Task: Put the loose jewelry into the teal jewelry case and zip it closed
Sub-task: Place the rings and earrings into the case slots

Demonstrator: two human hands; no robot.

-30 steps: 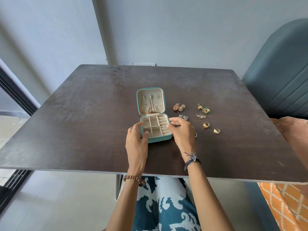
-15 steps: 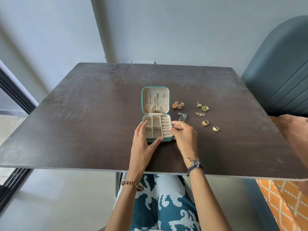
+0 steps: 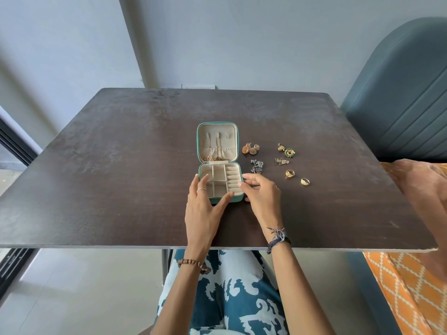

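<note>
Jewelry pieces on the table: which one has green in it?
The flower-shaped earring at the far right of the group, beside a small gold piece. It has a green ring around its centre; the other loose pieces look gold or silver.

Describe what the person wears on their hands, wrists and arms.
Both forearms are bare, no sleeves. The left hand has a thin silver ring on one finger and a brown beaded bracelet at the wrist. The right hand has a dark braided thread band with frayed ends at the wrist.
</note>
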